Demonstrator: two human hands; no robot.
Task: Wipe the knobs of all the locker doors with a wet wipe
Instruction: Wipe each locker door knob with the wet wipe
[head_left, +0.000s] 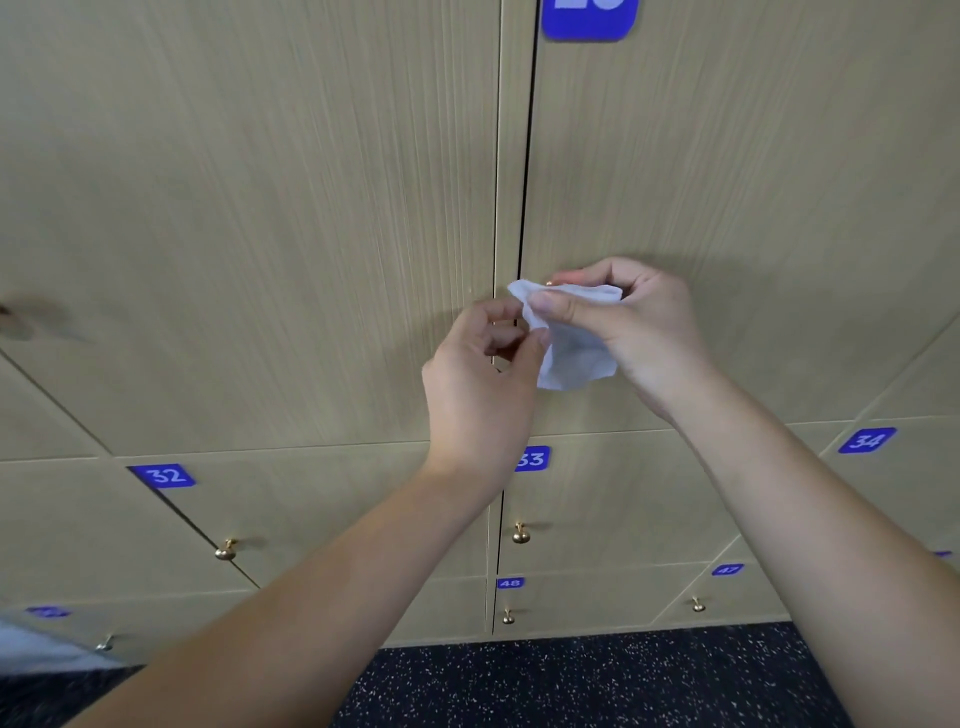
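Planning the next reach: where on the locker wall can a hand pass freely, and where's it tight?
Free: the bare door face left of the vertical seam, above label 32, and the panel right of the right hand, above label 34. Crowded: at the seam, where both hands hold the wipe over a knob; the left hand sits beside it.

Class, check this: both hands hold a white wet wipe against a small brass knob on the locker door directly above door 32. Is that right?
Not quite. In the head view the left hand and right hand hold the white wet wipe at the small brass knob on the door above blue number plate 33, not 32.
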